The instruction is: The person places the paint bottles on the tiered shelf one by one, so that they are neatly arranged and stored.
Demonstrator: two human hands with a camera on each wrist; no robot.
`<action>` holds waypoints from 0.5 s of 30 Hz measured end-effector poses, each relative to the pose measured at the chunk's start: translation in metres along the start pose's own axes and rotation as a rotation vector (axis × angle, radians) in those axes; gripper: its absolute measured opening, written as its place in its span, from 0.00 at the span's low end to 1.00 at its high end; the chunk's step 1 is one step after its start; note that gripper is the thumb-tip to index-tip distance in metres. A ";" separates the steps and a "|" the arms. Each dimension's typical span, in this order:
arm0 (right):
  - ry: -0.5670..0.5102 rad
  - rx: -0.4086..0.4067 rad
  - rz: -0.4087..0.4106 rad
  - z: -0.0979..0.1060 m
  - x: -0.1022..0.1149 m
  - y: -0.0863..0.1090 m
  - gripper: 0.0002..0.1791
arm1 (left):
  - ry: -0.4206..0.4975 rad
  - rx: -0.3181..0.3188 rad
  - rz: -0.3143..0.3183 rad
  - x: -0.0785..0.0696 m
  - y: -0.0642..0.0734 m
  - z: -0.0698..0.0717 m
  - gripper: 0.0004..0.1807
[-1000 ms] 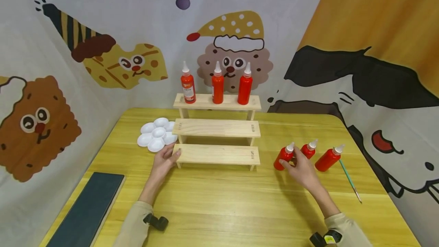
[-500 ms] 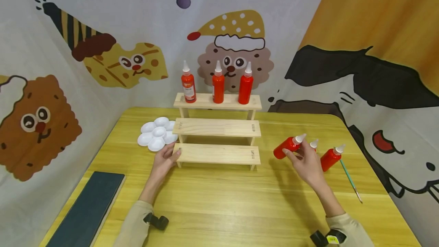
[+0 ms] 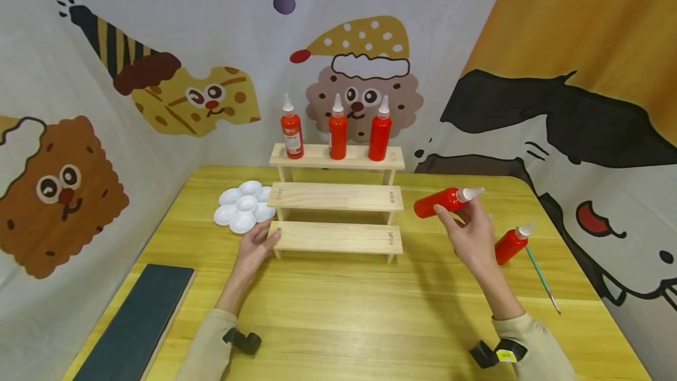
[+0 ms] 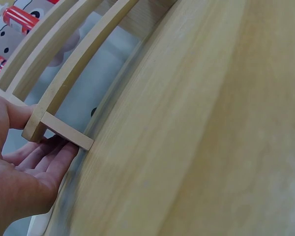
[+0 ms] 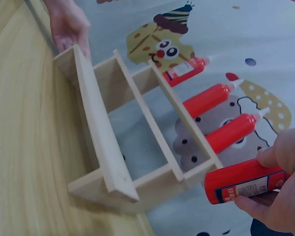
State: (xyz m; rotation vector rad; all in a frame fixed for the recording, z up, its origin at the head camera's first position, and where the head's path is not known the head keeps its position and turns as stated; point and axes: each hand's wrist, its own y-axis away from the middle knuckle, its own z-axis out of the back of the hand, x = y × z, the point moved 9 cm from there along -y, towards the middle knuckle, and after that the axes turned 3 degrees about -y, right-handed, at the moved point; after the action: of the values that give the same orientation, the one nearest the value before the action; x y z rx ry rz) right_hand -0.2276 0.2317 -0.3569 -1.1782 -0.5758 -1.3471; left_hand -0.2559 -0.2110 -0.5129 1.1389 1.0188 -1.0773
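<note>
My right hand [image 3: 468, 229] holds a red paint bottle [image 3: 443, 201] with a white nozzle, lifted and lying nearly level to the right of the three-step wooden shelf [image 3: 335, 237]. The right wrist view shows my fingers [image 5: 280, 206] wrapped round that bottle [image 5: 243, 180]. My left hand [image 3: 256, 245] rests with straight fingers against the left end of the shelf's lowest step [image 4: 59, 129]. Three red bottles [image 3: 337, 131] stand upright on the top step. Another red bottle [image 3: 510, 243] lies on the table behind my right hand.
A white flower-shaped palette [image 3: 243, 210] sits left of the shelf. A dark flat board [image 3: 133, 325] lies at the table's front left. A thin paintbrush [image 3: 542, 278] lies near the right edge. Printed cloth walls close in the yellow table [image 3: 344, 310].
My right hand has picked one red bottle up off the table and raised it up and left toward the shelf. The left hand has stayed at the shelf's end.
</note>
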 end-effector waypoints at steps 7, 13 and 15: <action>-0.158 -0.028 -0.004 -0.014 0.013 -0.010 0.25 | 0.009 -0.004 0.000 0.000 0.000 -0.001 0.32; -0.235 -0.009 0.042 -0.036 0.024 -0.021 0.26 | 0.017 0.004 -0.001 0.002 -0.001 -0.001 0.31; -0.255 0.006 0.044 -0.045 0.028 -0.024 0.26 | 0.015 0.007 -0.002 0.001 -0.002 -0.002 0.31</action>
State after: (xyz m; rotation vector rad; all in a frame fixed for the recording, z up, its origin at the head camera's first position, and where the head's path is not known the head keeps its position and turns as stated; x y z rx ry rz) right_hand -0.2575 0.1844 -0.3412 -1.3607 -0.7308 -1.1646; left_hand -0.2572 -0.2098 -0.5147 1.1537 1.0289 -1.0761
